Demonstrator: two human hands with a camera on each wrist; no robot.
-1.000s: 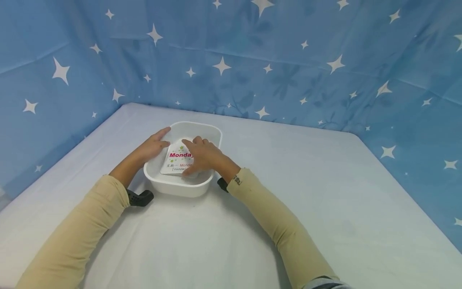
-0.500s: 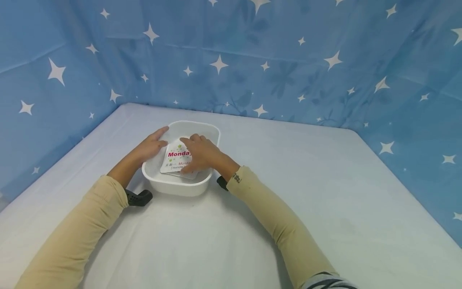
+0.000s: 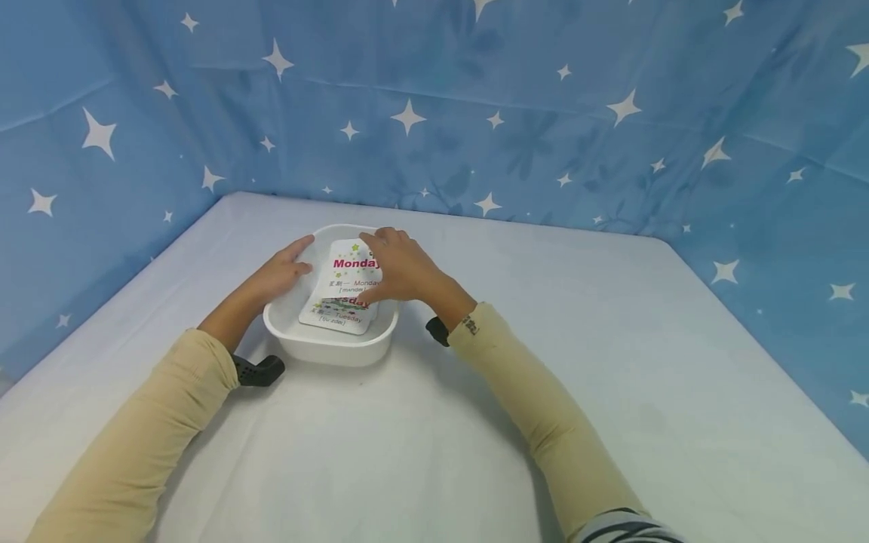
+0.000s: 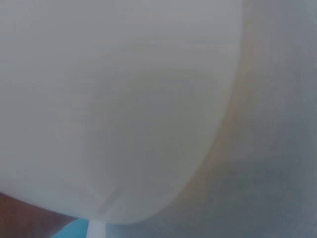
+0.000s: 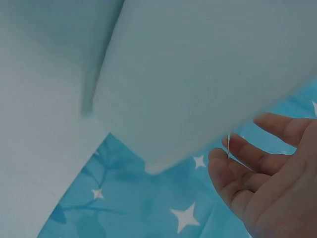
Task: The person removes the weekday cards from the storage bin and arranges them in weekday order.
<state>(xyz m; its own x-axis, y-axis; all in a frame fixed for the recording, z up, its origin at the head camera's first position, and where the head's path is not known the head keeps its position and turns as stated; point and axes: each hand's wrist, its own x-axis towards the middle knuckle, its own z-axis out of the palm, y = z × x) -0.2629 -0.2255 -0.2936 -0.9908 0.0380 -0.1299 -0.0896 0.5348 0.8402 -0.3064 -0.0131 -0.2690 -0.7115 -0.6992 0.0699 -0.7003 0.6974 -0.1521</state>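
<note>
A white plastic basin (image 3: 326, 353) stands on the table in the head view; its pale outer wall (image 4: 148, 124) fills much of the left wrist view. My left hand (image 3: 277, 277) holds the basin's left rim, thumb toward the inside. Over the basin my right hand (image 3: 407, 268) grips a white "Monday" card (image 3: 349, 273) between thumb and fingers, covering its right side. Beneath that card, a "Tuesday" card (image 3: 333, 320) lies in the basin, partly covered. The right wrist view shows my curled right fingers (image 5: 237, 173) around a thin card edge, beside the basin's outside.
White cloth covers the table (image 3: 611, 362). A blue curtain (image 3: 448, 113) with white stars hangs behind and at the sides. Black wrist-worn devices sit under both forearms, the left one (image 3: 259, 372) close to the basin's front left.
My right hand has lifted the Monday card up and to the right, uncovering the Tuesday card below. My left hand stays on the basin's rim.
</note>
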